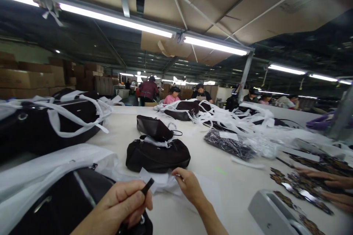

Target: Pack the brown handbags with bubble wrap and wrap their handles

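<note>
My left hand point(125, 202) is closed around a narrow black strap point(148, 186), whose end sticks up past the thumb. Below this hand, part of a black bag point(140, 226) shows with a bit of shiny metal. My right hand point(189, 185) is closed in a pinch over thin white wrapping sheet point(165, 187); what lies between its fingertips is too small to make out. Just beyond both hands sits a black handbag point(158, 156), with a smaller black pouch point(154, 127) behind it. Left of my left hand lies a large black bag point(63, 198) partly covered in white wrap.
Wrapped black bags point(74, 117) stand at left, and more bags with white-wrapped straps point(220, 115) pile up at the back. A plastic-wrapped bundle point(228, 145), a grey device point(271, 213) and brown patterned pieces point(298, 187) are at right, where another person's hands point(331, 181) reach in.
</note>
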Tool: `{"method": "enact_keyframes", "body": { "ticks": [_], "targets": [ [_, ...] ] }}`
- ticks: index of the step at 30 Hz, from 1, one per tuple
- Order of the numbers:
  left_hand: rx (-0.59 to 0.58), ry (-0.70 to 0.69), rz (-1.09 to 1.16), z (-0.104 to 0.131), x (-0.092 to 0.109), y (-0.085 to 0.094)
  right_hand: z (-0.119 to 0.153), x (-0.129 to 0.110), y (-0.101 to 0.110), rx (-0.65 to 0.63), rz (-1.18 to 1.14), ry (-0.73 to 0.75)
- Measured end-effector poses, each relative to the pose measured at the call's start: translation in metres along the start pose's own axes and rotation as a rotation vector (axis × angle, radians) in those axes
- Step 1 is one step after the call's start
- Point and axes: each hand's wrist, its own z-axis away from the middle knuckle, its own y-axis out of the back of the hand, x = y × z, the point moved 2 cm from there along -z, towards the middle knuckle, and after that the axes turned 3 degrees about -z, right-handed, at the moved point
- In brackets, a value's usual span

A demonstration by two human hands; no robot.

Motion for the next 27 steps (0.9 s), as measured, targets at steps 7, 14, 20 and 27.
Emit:
{"method": "enact_keyframes", "body": {
  "ticks": [7,14,20,27],
  "targets": [
    [0.008,-0.038,0.020,0.001,-0.001,-0.001,0.008,0.006,-0.007,-0.109,-0.089,0.071],
    [-0.017,-0.077,0.033,0.001,0.007,-0.005,0.009,-0.011,-0.008,-0.246,-0.281,0.107],
    [0.013,-0.055,-0.010,0.003,0.009,-0.005,0.005,-0.032,-0.002,-0.157,-0.578,0.012],
    [0.070,0.004,-0.085,0.006,0.013,-0.009,0.006,-0.065,0.043,0.013,-0.883,-0.175]
  ]
}}
